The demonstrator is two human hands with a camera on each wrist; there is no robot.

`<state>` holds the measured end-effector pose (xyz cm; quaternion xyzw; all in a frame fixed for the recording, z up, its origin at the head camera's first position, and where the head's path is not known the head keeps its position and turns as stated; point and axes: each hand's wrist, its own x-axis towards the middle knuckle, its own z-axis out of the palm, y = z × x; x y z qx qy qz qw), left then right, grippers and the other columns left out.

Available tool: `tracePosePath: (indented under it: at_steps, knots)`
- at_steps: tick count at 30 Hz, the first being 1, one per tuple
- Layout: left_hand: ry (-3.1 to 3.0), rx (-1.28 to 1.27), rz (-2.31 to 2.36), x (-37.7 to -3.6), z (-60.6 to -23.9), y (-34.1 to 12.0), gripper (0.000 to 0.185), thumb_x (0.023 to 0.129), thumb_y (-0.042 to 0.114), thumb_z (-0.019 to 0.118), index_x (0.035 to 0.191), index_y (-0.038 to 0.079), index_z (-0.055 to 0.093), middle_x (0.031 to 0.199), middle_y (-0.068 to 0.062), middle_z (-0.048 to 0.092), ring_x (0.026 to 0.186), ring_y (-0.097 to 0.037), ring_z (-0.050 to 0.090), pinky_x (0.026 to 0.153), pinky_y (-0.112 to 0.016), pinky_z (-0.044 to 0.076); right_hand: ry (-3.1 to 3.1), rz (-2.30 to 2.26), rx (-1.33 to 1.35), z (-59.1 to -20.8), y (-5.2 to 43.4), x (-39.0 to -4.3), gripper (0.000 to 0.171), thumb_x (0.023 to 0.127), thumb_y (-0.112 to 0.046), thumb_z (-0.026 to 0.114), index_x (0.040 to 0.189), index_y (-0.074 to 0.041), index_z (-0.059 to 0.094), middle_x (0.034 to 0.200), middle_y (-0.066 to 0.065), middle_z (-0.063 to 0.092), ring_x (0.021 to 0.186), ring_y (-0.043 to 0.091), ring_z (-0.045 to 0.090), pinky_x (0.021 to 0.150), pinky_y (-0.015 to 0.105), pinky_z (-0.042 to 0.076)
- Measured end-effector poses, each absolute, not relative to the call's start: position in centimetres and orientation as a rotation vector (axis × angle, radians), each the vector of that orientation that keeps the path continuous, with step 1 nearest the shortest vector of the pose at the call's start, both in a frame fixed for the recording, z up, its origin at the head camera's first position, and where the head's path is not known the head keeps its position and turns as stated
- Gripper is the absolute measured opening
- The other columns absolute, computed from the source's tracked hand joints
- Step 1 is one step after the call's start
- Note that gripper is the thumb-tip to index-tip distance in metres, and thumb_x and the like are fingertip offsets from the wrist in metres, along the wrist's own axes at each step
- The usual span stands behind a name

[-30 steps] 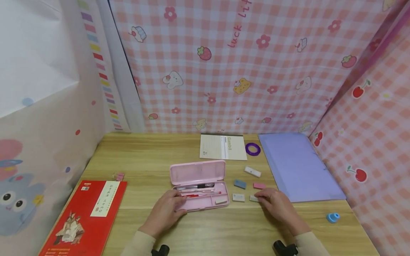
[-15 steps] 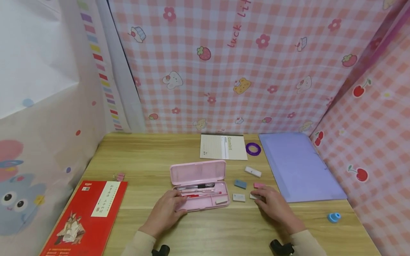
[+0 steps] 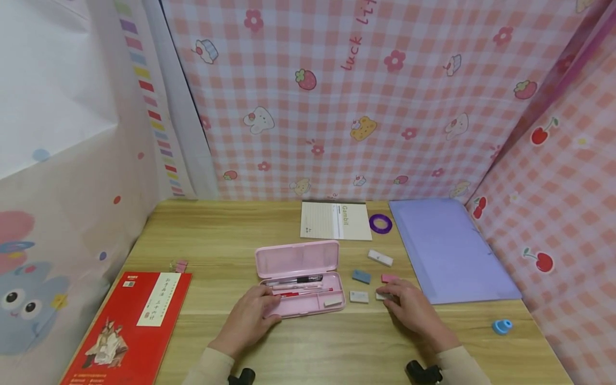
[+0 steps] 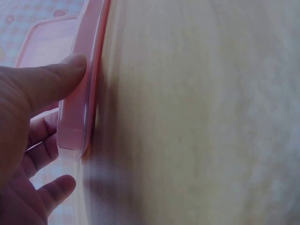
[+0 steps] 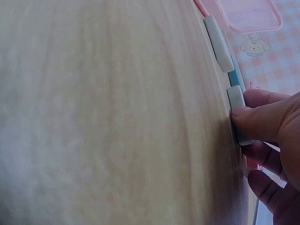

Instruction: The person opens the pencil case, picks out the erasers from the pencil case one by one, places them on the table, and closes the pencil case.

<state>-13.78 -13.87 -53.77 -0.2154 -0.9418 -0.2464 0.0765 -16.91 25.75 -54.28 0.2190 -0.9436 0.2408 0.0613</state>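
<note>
An open pink pencil case (image 3: 304,313) lies on the table with a black pen (image 3: 308,279), a red pen (image 3: 293,294) and a white eraser (image 3: 332,303) inside. My left hand (image 3: 247,318) grips its left end; in the left wrist view the thumb presses the case's front wall (image 4: 75,112). My right hand (image 3: 411,310) pinches another white eraser (image 5: 236,97) that rests on the table, largely covered by the fingers in the head view. Beside it lies a white eraser (image 3: 359,297), with a blue eraser (image 3: 361,276) and a partly hidden pink eraser (image 3: 388,278) behind.
A further white eraser (image 3: 380,258) lies farther back, near a purple tape roll (image 3: 380,224) and a notebook (image 3: 320,222). At right are a purple folder (image 3: 452,251) and a small blue object (image 3: 502,326). A red book (image 3: 130,326) and pink clip (image 3: 181,266) are left.
My right hand has shifted slightly left and away from me, covering more of the pink eraser. My left hand has stayed on the pencil case.
</note>
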Motion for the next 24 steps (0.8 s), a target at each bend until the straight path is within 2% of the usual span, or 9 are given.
tracePosePath:
  at_steps: [7, 15, 24]
  knots:
    - [-2.828, -0.635, -0.738, -13.8, -53.8, -13.8, 0.041, 0.074, 0.027, 0.084, 0.109, 0.008, 0.074, 0.106, 0.003, 0.061, 0.101, -0.014, 0.053, 0.091, -0.036, 0.048, -2.857, 0.749, 0.64, -54.2, 25.7, -16.8, 0.028, 0.078, -0.004, 0.078, 0.103, -0.015, 0.074, 0.111, 0.006, 0.067, 0.107, 0.029, 0.06, 0.092, 0.047, 0.05]
    - [-2.83, -0.628, -0.745, -13.8, -53.7, -13.8, 0.042, 0.073, 0.027, 0.084, 0.109, 0.008, 0.074, 0.106, 0.003, 0.061, 0.101, -0.014, 0.053, 0.091, -0.036, 0.048, -2.788, 0.768, 0.638, -53.5, 25.2, -16.6, 0.029, 0.077, -0.008, 0.08, 0.105, -0.011, 0.073, 0.12, 0.012, 0.064, 0.112, 0.031, 0.058, 0.095, 0.048, 0.048]
    - [-2.836, -0.619, -0.74, -13.8, -53.8, -13.8, 0.041, 0.073, 0.026, 0.084, 0.109, 0.008, 0.074, 0.105, 0.003, 0.06, 0.1, -0.013, 0.053, 0.09, -0.035, 0.049, -2.756, 0.83, 0.775, -51.5, 20.8, -16.6, 0.025, 0.078, -0.011, 0.079, 0.102, -0.013, 0.074, 0.103, 0.001, 0.07, 0.102, 0.023, 0.062, 0.091, 0.044, 0.051]
